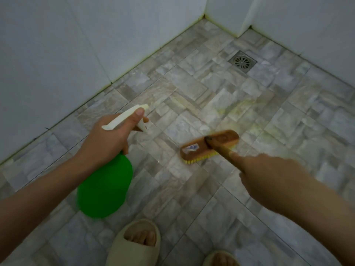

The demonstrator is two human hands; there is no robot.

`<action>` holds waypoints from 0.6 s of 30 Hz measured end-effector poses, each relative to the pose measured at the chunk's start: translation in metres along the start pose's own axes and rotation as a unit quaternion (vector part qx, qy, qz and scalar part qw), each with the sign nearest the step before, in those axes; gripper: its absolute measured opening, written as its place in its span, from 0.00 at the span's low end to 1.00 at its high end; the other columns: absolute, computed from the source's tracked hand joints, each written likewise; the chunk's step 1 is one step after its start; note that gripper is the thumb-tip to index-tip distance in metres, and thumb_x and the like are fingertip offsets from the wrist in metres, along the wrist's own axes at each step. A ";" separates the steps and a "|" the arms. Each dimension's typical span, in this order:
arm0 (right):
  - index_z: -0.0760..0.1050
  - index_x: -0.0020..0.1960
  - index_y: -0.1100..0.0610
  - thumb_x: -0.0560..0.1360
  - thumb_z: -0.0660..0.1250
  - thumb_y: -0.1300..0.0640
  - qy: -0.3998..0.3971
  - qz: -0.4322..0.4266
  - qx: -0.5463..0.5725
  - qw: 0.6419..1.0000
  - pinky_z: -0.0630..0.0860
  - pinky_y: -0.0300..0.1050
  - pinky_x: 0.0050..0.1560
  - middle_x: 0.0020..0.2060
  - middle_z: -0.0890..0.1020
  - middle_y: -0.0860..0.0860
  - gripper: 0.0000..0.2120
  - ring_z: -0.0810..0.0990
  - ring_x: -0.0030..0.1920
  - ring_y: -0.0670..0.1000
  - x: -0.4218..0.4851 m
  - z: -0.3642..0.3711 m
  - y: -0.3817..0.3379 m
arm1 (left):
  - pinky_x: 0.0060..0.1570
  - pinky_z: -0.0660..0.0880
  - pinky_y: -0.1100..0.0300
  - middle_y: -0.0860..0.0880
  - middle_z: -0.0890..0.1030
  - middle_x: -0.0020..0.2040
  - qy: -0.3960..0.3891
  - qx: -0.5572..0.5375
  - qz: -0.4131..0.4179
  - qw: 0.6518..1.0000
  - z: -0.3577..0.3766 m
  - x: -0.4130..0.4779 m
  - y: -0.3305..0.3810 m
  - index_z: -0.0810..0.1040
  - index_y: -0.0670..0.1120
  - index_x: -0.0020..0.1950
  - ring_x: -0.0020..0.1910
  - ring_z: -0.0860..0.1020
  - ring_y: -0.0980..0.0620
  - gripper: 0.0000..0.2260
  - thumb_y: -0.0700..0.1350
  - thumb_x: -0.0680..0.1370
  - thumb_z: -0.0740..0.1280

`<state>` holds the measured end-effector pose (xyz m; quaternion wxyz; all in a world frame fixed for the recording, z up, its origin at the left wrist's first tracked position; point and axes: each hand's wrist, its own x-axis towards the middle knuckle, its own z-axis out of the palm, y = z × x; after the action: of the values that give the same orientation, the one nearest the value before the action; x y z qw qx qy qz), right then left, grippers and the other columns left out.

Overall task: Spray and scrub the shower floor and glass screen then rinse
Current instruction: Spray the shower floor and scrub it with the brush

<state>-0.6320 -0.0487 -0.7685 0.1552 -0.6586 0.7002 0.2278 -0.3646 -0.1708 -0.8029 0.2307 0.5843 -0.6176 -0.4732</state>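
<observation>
Green round spray bottle (104, 187) in left hand (109, 139) grip; right hand (269, 173) grips wooden brush (199, 148) on stone-look floor (192, 189).

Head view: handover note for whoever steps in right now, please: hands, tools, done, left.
Left hand grips the green plastic spray bottle with a white trigger head, nozzle pointing at the floor.
Right hand holds the wooden-backed scrub brush with yellow bristles by its handle, bristles down on the grey stone-pattern tiled floor.
Done: yellowish streaks, likely cleaner, lie beyond the brush, short of the round metal drain.
Left: scrub the floor; glass screen, not in view; rinse.
</observation>
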 end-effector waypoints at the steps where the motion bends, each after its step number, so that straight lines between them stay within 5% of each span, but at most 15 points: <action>1: 0.28 0.71 0.35 0.81 0.53 0.57 0.003 0.016 0.004 1.000 0.72 0.40 0.33 0.34 0.70 0.46 0.37 0.71 0.30 0.45 -0.003 0.000 0.001 | 0.32 0.72 0.59 0.57 0.86 0.48 -0.008 0.000 0.003 1.000 0.003 0.003 0.003 0.83 0.60 0.51 0.24 0.75 0.45 0.17 0.67 0.76 0.61; 6: 0.41 0.77 0.42 0.81 0.54 0.58 0.035 0.088 0.048 0.994 0.69 0.44 0.31 0.34 0.70 0.50 0.32 0.73 0.32 0.51 0.067 0.014 0.013 | 0.33 0.75 0.55 0.57 0.86 0.49 -0.045 0.008 0.027 0.999 0.025 0.024 0.012 0.84 0.59 0.52 0.25 0.78 0.45 0.19 0.68 0.76 0.60; 11: 0.48 0.75 0.37 0.81 0.53 0.58 -0.033 0.116 0.142 0.982 0.71 0.42 0.30 0.38 0.71 0.49 0.28 0.72 0.28 0.47 0.036 -0.001 0.044 | 0.35 0.75 0.53 0.57 0.86 0.49 -0.037 0.005 0.038 0.999 0.046 0.043 0.030 0.82 0.63 0.50 0.24 0.76 0.49 0.15 0.68 0.77 0.60; 15: 0.51 0.75 0.39 0.80 0.54 0.61 0.032 0.139 0.158 0.977 0.70 0.44 0.32 0.44 0.73 0.51 0.29 0.71 0.31 0.51 0.073 0.000 0.051 | 0.38 0.79 0.45 0.51 0.87 0.46 -0.051 -0.005 0.044 0.998 0.059 0.058 0.048 0.83 0.64 0.48 0.26 0.77 0.46 0.18 0.71 0.74 0.60; 18: 0.52 0.75 0.39 0.80 0.53 0.62 0.054 0.167 0.195 0.965 0.71 0.47 0.36 0.48 0.76 0.55 0.29 0.73 0.32 0.53 0.109 -0.005 0.071 | 0.36 0.76 0.51 0.54 0.87 0.45 -0.058 0.006 0.059 0.997 0.067 0.069 0.053 0.83 0.64 0.47 0.24 0.76 0.50 0.16 0.70 0.75 0.60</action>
<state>-0.7116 -0.1420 -0.8125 0.2026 -0.5008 0.8383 0.0738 -0.4617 -0.2215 -0.8055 0.2191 0.5198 -0.6659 -0.4882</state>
